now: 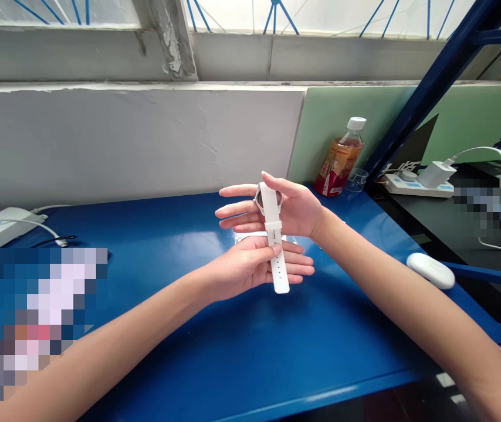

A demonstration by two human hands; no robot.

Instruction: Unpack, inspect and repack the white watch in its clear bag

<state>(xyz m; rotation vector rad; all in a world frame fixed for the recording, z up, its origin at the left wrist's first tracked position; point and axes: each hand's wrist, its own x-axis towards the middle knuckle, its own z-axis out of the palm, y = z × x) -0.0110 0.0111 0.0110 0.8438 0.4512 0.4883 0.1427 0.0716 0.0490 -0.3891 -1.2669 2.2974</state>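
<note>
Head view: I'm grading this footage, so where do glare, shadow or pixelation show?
All head view: bright white windowpanes look washed out; glossy blue tabletop carries pale glare beside the left hand and darker shade below it; blocky pixelation hides patches at left and right; round white-strapped watch looks sharp.

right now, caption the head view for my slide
Left hand holding a white wristwatch strap, right hand behind the watch case.

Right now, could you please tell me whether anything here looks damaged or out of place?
Yes: paint is flaking off the window post, leaving pale patches, and the wall below looks wrinkled. The watch shows no obvious damage.
</note>
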